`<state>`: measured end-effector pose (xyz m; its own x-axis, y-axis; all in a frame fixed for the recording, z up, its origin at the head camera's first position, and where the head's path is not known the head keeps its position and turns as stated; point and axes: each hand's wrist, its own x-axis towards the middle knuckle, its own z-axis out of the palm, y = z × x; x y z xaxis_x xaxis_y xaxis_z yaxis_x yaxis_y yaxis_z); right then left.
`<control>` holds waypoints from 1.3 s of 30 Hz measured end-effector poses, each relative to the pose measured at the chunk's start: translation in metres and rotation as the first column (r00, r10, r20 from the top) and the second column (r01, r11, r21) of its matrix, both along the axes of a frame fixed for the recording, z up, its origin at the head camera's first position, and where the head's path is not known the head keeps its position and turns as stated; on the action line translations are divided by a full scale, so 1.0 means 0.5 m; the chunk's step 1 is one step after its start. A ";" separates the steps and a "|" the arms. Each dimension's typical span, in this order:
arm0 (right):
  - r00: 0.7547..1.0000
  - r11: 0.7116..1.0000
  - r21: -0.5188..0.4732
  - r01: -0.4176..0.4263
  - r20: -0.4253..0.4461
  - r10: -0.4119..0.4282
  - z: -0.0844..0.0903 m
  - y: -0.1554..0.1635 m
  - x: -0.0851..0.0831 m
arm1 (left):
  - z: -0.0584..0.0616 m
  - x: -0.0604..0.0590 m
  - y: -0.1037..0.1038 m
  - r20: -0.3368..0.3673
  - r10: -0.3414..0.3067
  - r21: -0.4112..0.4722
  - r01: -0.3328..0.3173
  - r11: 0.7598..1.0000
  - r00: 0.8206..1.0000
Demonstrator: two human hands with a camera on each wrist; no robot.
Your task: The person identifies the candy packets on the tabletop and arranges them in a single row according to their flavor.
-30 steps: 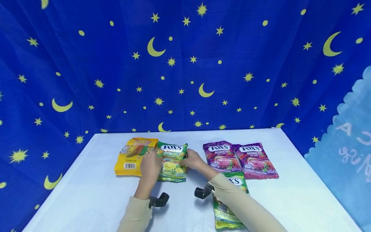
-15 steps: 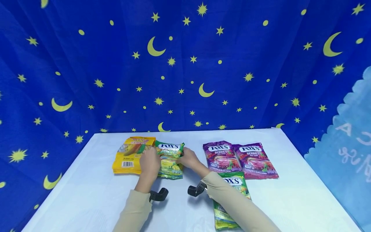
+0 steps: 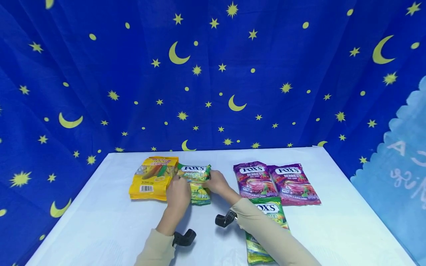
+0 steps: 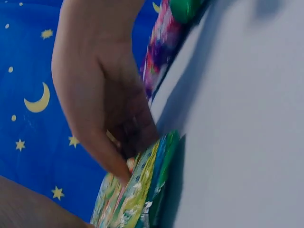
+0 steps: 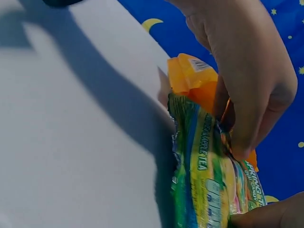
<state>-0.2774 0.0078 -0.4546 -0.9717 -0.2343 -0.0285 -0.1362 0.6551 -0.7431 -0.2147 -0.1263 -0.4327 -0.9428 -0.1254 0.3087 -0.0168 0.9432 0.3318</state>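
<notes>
A green Fox's Spring Tea packet (image 3: 197, 180) lies on the white table (image 3: 110, 221), against a yellow snack packet (image 3: 151, 178). My left hand (image 3: 178, 190) grips the green packet's left side and covers part of it. My right hand (image 3: 216, 182) pinches its right edge. The packet looks squeezed narrow between them. In the left wrist view my left hand's fingertips (image 4: 124, 167) press on the green packet (image 4: 137, 194). In the right wrist view my right hand (image 5: 247, 71) curls over the top of the green packet (image 5: 204, 180), with the yellow packet (image 5: 192, 80) behind it.
Two purple Fox's Berries packets (image 3: 254, 179) (image 3: 293, 183) lie side by side at the right. A second green Fox's packet (image 3: 269, 216) lies partly under my right forearm. A blue cloth with stars and moons (image 3: 213, 74) hangs around the table.
The green packet has slid left against the yellow packet and been squeezed narrower. My left hand has moved right, over the green packet; my right hand followed it leftward.
</notes>
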 end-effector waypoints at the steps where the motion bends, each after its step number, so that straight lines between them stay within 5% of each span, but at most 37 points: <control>1: 1.000 1.000 0.018 -0.003 -0.020 0.004 0.001 0.000 0.001 | -0.002 0.004 0.002 -0.005 -0.004 -0.009 0.004 1.000 1.000; 9: 0.997 0.993 0.120 0.006 -0.077 0.004 0.000 -0.003 0.011 | -0.019 0.008 0.004 -0.040 -0.043 -0.031 0.042 0.999 0.998; 16: 0.997 0.997 0.060 -0.044 -0.064 0.048 -0.003 0.002 0.013 | -0.032 0.001 -0.004 0.005 -0.053 0.036 0.053 0.998 0.999; 23: 0.988 0.988 -0.007 -0.152 -0.042 0.152 0.013 0.019 0.041 | -0.040 0.024 0.003 -0.036 -0.130 0.117 0.134 0.984 0.991; 26: 0.981 0.981 -0.031 -0.193 -0.027 0.192 0.022 0.035 0.057 | -0.036 0.037 0.017 -0.029 -0.190 0.204 0.192 0.960 0.981; 31: 0.979 0.979 -0.009 -0.205 -0.011 0.204 0.033 0.077 0.084 | -0.022 0.059 0.046 0.057 -0.316 0.376 0.272 0.886 0.947; 36: 0.989 0.989 -0.026 -0.145 -0.039 0.144 0.039 0.137 0.111 | -0.018 0.077 0.066 0.058 -0.388 0.450 0.323 0.833 0.920; 39: 0.995 0.993 -0.081 -0.089 -0.048 0.085 0.041 0.179 0.132 | -0.021 0.089 0.075 0.054 -0.444 0.517 0.356 0.778 0.894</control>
<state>-0.2115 0.0974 -0.4339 -0.9475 -0.3176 0.0374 -0.2240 0.5756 -0.7864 -0.1702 -0.0890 -0.4430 -0.9716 0.1843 0.1481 0.2302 0.5943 0.7706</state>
